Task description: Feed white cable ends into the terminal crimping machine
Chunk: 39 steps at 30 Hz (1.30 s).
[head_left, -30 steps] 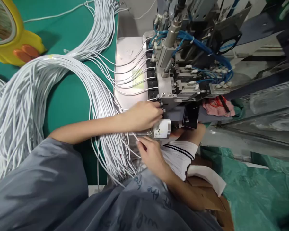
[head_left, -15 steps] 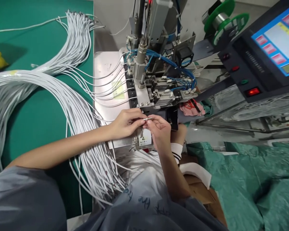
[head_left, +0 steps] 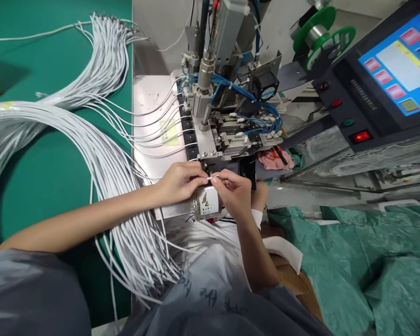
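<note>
Between the fingertips of both hands is the end of a white cable (head_left: pixel 210 178). My left hand (head_left: pixel 182 182) pinches it from the left, and my right hand (head_left: pixel 233 186) pinches its tip from the right. Just below the fingers sits a clear box with a white label (head_left: pixel 208 200). Directly above the hands stands a machine with metal cylinders (head_left: pixel 205 100) and blue air tubes. Several white cables (head_left: pixel 150 151) run into the black slots (head_left: pixel 191 137) on its left side. A thick bundle of white cables (head_left: pixel 101 154) passes under my left forearm.
The bundle lies on a green table (head_left: pixel 56 172). At the upper right are a control panel with a lit screen (head_left: pixel 402 65) and a green wire spool (head_left: pixel 331 42). Green plastic sheeting (head_left: pixel 350 261) covers the lower right; a pink cloth (head_left: pixel 275 158) lies beyond the machine.
The view has shifted slightly to the right. My fingertips have moved a little apart along the cable end, and more of the labelled box shows.
</note>
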Motion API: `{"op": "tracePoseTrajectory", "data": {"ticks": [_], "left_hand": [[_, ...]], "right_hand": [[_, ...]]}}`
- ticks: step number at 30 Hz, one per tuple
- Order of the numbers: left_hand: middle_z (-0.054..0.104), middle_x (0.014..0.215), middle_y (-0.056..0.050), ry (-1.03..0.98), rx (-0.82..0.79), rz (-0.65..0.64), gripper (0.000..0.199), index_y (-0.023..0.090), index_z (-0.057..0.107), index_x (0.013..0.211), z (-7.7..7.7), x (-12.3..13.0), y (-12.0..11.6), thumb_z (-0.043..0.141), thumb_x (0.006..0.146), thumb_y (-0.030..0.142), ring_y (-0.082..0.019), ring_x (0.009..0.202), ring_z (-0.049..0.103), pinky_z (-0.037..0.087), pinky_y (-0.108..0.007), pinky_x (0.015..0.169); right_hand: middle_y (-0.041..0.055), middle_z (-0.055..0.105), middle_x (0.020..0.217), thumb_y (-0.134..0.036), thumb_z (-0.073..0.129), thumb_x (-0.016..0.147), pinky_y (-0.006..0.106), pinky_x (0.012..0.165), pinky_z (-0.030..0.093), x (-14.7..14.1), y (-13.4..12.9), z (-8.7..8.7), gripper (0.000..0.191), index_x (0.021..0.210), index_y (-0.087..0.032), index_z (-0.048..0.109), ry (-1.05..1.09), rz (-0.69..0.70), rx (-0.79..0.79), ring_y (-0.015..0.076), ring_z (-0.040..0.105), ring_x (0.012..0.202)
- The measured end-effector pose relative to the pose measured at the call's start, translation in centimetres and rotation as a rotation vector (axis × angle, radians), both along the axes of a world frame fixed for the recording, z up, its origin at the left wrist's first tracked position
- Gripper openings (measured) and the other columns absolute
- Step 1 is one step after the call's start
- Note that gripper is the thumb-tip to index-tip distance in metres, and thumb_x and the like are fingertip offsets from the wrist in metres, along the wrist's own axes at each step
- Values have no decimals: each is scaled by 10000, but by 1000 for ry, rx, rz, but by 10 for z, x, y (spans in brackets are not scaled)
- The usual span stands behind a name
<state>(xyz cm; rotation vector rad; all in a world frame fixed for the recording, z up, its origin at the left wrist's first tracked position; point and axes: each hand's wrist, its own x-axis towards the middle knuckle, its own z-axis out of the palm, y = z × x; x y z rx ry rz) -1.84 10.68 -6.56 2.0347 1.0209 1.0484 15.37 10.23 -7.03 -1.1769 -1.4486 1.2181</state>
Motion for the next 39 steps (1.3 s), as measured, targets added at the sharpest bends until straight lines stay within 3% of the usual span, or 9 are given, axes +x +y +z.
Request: {"op": "tracePoseTrajectory", "data": {"ticks": [7, 10, 13, 17, 21, 25, 28, 31, 39], "left_hand": [[572, 620, -12, -73, 17, 31, 188, 126, 620, 680, -3, 3, -5, 592, 836, 227, -89, 568, 504, 394, -203, 531], [547, 621, -5, -26, 79, 25, 188, 124, 611, 700, -5, 2, -6, 571, 854, 224, -83, 564, 489, 386, -193, 523], [541, 679, -27, 217, 245, 13, 186, 119, 629, 803, -7, -1, -6, 475, 892, 173, -93, 587, 475, 375, -203, 526], [543, 713, -49, 513, 391, 49, 250, 118, 637, 814, -9, -1, -6, 402, 896, 138, -114, 587, 463, 349, -230, 505], [541, 660, -24, 407, 292, 103, 242, 126, 647, 790, -11, 1, -5, 466, 907, 236, -114, 582, 496, 376, -225, 520], [580, 733, -28, 340, 177, 7, 239, 144, 660, 944, -13, 1, -2, 466, 921, 281, -119, 647, 553, 430, -218, 573], [587, 863, -64, 529, 102, -53, 281, 134, 613, 1084, -11, 2, 0, 408, 893, 141, -134, 701, 578, 456, -226, 588], [557, 854, -79, 767, 26, -91, 271, 105, 615, 993, -5, 5, 4, 399, 831, 82, -146, 661, 565, 454, -241, 556], [526, 846, -90, 830, -29, -129, 280, 90, 600, 1000, -8, 7, 8, 393, 814, 63, -171, 724, 570, 493, -278, 633]], "right_hand": [[3, 563, 604, -343, 653, 715, 274, 545, 415, -20, -11, -15, 156, 689, -194, 695, 199, -177, -58, 118, 466, 537], [-17, 475, 557, -330, 626, 752, 259, 501, 357, -24, -16, -15, 161, 709, -190, 692, 128, -246, 11, 99, 390, 495], [-45, 328, 500, -280, 598, 776, 252, 496, 310, -12, -11, -5, 175, 651, -178, 665, -139, -180, 170, 88, 314, 481], [-51, 288, 492, -248, 565, 788, 249, 505, 305, 1, 1, 1, 251, 551, -169, 589, -317, 12, 199, 79, 298, 474], [-50, 270, 495, -236, 561, 795, 249, 512, 315, -5, 1, -10, 263, 542, -168, 574, -194, -84, 239, 86, 312, 485], [-55, 268, 503, -280, 579, 787, 245, 516, 330, -8, 1, -23, 229, 590, -168, 609, -91, -177, 168, 88, 322, 486], [-30, 443, 543, -313, 555, 800, 251, 587, 392, 3, 9, -34, 221, 661, -164, 641, -104, -137, 49, 113, 459, 556], [26, 630, 734, -314, 522, 810, 268, 686, 433, 15, 20, -48, 206, 777, -162, 658, -109, -65, -61, 153, 572, 712], [-11, 567, 610, -323, 596, 734, 237, 564, 387, 10, 30, -67, 169, 700, -157, 606, 40, -33, -190, 113, 501, 571]]}}
